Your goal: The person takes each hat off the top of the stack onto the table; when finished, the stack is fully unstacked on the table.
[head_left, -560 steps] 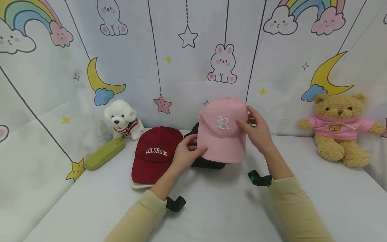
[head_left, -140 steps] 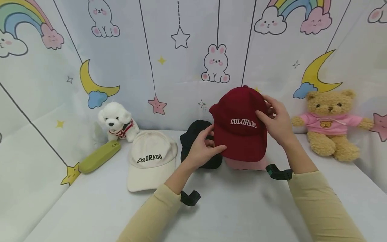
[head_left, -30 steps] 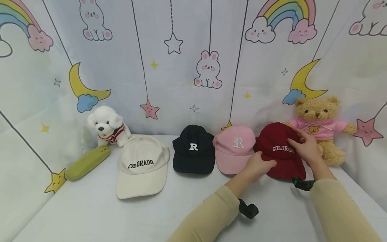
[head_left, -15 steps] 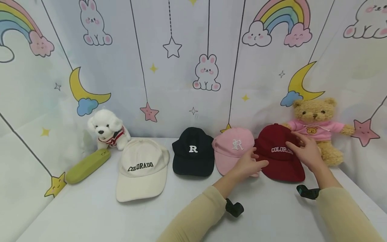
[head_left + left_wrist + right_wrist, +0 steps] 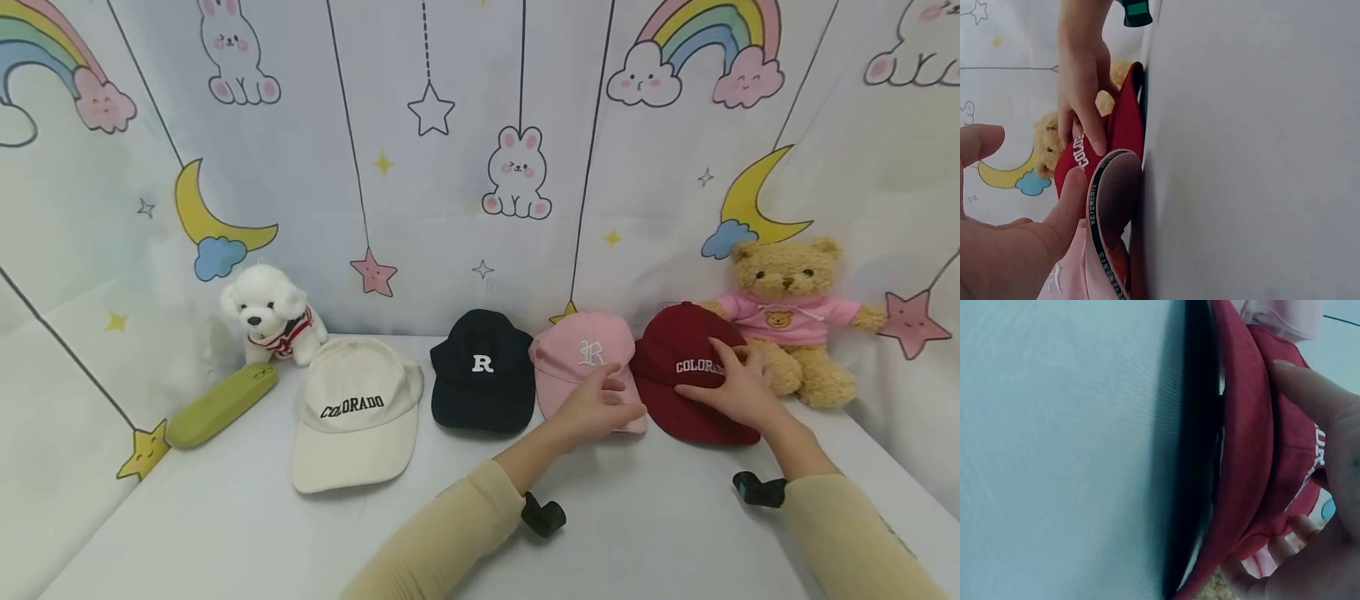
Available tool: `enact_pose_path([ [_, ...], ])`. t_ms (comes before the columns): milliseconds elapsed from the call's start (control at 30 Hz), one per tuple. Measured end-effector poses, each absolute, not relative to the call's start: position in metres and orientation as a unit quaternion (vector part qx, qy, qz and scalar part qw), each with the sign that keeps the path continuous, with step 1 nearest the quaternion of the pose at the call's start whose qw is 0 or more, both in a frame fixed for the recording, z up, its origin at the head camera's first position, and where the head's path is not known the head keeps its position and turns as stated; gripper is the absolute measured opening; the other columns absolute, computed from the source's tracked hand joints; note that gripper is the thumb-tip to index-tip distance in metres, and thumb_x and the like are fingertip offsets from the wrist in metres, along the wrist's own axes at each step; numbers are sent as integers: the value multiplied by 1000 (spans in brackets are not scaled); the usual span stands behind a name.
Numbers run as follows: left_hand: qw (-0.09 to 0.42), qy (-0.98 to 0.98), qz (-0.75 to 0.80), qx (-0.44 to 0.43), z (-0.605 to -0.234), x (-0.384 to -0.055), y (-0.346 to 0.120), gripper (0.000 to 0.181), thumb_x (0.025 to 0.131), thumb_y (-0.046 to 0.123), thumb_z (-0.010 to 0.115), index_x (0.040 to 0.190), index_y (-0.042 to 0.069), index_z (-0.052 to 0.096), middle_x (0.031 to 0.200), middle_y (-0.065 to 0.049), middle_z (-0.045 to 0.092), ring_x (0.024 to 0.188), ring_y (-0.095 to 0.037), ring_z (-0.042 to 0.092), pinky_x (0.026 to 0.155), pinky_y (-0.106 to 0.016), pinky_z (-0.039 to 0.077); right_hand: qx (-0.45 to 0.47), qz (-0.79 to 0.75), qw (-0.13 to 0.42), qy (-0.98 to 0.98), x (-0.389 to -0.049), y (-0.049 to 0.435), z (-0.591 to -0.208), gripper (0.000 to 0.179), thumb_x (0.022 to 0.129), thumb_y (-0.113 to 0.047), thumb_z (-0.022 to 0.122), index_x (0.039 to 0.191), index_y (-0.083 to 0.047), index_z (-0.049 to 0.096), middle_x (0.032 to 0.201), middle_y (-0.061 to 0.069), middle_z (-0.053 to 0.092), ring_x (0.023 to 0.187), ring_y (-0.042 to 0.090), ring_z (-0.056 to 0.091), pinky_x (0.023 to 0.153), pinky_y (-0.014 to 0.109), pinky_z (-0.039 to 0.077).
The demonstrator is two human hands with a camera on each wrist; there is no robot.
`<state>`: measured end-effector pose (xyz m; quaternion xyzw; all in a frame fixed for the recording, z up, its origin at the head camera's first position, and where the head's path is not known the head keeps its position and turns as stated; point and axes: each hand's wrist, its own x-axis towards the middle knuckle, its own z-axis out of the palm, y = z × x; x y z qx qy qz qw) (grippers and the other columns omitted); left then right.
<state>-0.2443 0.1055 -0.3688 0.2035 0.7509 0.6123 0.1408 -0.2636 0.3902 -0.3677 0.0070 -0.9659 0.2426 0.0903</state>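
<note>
Four caps stand in a row on the white table. From left to right they are a cream COLORADO cap (image 5: 356,454), a black cap (image 5: 480,400) with a white R, a pink cap (image 5: 558,367) and a red COLORADO cap (image 5: 667,342). My left hand (image 5: 588,412), fingers spread, is in front of the pink cap and hides part of its brim; contact is unclear. In the left wrist view the pink cap's lettered inner band shows. My right hand (image 5: 746,392) is over the red cap's right front, fingers apart and loosely bent, with the thumb (image 5: 1310,394) along the crown.
A white toy dog (image 5: 262,308) and a green glasses case (image 5: 221,408) are at the back left. A teddy bear (image 5: 783,321) in a pink top sits behind the red cap. A patterned cloth (image 5: 450,208) hangs along the table's back.
Both hands earlier held the pink cap, then the red one, which now stands right of the pink cap. My left hand has since drawn left; my right hand has shifted slightly down and left.
</note>
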Motion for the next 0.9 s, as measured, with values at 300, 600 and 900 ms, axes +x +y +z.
enact_pose_path([
  [300, 138, 756, 599, 225, -365, -239, 86, 74, 89, 26, 78, 153, 18, 41, 132, 2, 60, 108, -5, 61, 84, -24, 52, 2, 232, 77, -970, -269, 388, -371, 114, 87, -57, 73, 157, 5, 7, 139, 48, 6, 122, 69, 8, 86, 81, 24],
  [600, 142, 747, 605, 235, -369, -240, 68, 75, 90, 23, 78, 154, 18, 39, 127, 2, 58, 104, -5, 61, 87, -26, 53, -4, 230, 55, -972, -270, 386, -368, 112, 89, -54, 71, 155, 7, 5, 138, 49, 4, 122, 71, 7, 89, 81, 21],
  [900, 135, 738, 612, 251, -371, -243, 51, 77, 90, 23, 77, 156, 16, 37, 131, -3, 58, 104, -6, 61, 85, -25, 53, 5, 229, 51, -972, -268, 389, -356, 112, 89, -57, 69, 153, 12, 7, 138, 51, 6, 120, 71, 12, 83, 82, 28],
])
